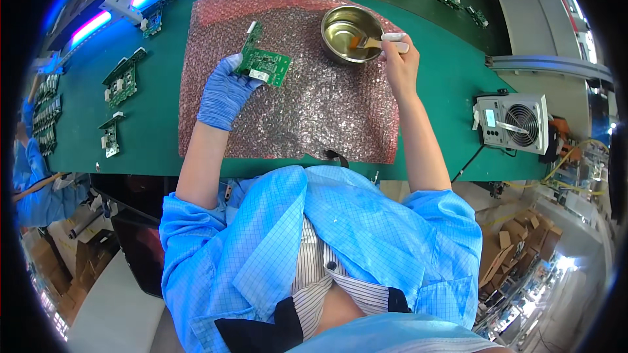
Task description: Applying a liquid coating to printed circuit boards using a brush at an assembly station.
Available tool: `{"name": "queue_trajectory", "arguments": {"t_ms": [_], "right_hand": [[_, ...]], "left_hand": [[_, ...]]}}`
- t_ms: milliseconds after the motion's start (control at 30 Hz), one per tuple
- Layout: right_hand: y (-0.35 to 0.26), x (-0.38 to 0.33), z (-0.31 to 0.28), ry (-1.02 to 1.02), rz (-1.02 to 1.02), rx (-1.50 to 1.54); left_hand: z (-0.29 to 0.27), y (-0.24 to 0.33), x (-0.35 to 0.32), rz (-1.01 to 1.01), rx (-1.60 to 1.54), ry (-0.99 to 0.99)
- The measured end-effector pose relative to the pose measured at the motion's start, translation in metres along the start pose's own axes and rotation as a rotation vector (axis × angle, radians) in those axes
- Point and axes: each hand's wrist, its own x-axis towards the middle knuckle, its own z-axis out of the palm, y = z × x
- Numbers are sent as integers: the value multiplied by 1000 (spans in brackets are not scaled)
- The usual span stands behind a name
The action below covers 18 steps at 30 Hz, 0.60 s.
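Note:
My left hand (226, 91), in a blue glove, holds a green circuit board (263, 63) by its near edge, lifted a little above a pink bubble-wrap sheet (314, 117). My right hand (400, 59) is bare and grips a white-handled brush (387, 40). The brush's bristles dip into a round metal bowl (350, 34) that stands at the far right part of the sheet. The bowl holds a little clear liquid.
The sheet lies on a green bench mat (451, 85). Several more green circuit boards (122, 82) lie along the left and the far edge. A small grey fan unit (512, 123) stands at the right. Another person's blue sleeve (29, 176) shows at far left.

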Motion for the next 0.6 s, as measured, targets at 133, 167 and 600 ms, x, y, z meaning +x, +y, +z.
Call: {"name": "queue_trajectory", "arguments": {"t_ms": [133,167,600], "right_hand": [[-11,0,4,26,-3,-27],[-12,1,3,0,1,-43],[-43,-5,-76,-9,71,147]], "left_hand": [[12,0,-7,16,0,-50],[15,-1,-5,11,-2,-49],[48,4,10,-2,379,-267]]}}
